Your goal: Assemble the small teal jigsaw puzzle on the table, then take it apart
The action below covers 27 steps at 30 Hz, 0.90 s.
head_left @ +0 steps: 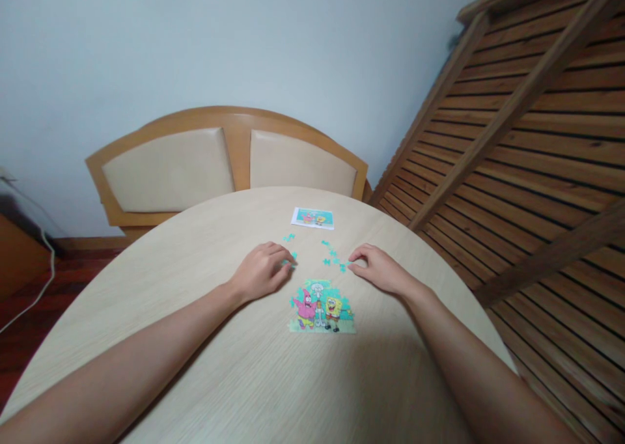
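Note:
A partly joined jigsaw puzzle (pixel 322 310) of cartoon figures, one pink and one yellow, lies on the round table (pixel 234 372) between my forearms. My left hand (pixel 266 271) rests on the tabletop, fingers loosely bent and apart from the thumb. Its fingertips are beside teal puzzle pieces (pixel 294 254) and partly hide some of them. Across from it, my right hand (pixel 378 268) has a gap between thumb and forefinger, with nothing visible in it. A loose teal puzzle piece (pixel 342 268) lies just left of those fingertips.
A printed picture card (pixel 312 219) lies beyond the pieces. More loose pieces (pixel 333 253) are scattered between it and the joined puzzle. A padded wooden headboard (pixel 241 151) stands behind the table, and slatted wooden panelling (pixel 527 131) leans at the right.

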Tool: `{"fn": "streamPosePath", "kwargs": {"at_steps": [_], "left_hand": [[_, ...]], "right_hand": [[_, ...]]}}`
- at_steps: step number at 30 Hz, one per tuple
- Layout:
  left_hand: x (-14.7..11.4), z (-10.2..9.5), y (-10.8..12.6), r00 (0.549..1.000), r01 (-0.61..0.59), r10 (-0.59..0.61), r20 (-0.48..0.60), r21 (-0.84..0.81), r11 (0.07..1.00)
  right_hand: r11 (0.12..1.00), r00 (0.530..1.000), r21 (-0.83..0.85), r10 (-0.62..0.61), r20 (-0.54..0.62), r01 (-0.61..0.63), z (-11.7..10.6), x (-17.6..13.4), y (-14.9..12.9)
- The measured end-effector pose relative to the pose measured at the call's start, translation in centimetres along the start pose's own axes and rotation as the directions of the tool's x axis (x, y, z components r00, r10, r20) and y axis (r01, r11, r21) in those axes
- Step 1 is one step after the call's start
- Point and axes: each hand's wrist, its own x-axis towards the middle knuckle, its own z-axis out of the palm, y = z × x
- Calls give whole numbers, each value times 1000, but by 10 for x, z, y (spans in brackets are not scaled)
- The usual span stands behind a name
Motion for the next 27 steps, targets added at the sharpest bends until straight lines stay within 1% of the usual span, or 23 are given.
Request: {"fn": "streamPosePath", "kwargs": {"at_steps": [2, 4, 6, 7, 9, 11, 16, 21, 25, 27], "left_hand": [[0, -1, 9, 985, -161, 166, 48, -91, 983], [1, -2, 16, 949, -284, 303, 85, -186, 941], [1, -3, 21, 913, -356, 391, 113, -246, 902], [1, -3, 22, 900, -376, 417, 125, -260, 890], [1, -3, 24, 886, -395, 440, 143, -264, 880], [0, -3, 24, 882, -401, 446, 151, -257, 879], [-2, -2, 24, 884, -401, 442, 151, -238, 885], [-2, -3, 25, 884, -398, 440, 159, -239, 886], [-2, -2, 23, 883, -394, 437, 173, -232, 889], [-2, -2, 23, 883, -392, 434, 181, -229, 891]], "right_hand": [[1000, 1000, -3, -3, -2, 3, 0, 0, 1], [1000, 1000, -8, -16, -2, 16, 1, -1, 2], [1000, 1000, -7, -28, 5, 28, 1, -1, 3], [1000, 999, -5, -31, 10, 31, 2, 0, 3], [1000, 1000, 4, -29, 13, 29, 2, 0, 2], [999, 1000, 16, -30, 5, 30, 3, 0, 0], [996, 998, 51, -70, -2, 70, 5, -2, -6], [993, 996, 86, -86, 13, 84, 5, -1, -7], [992, 998, 110, -56, 27, 53, 2, -1, -12], [987, 998, 159, -35, 42, 28, 0, -1, -17]]}}
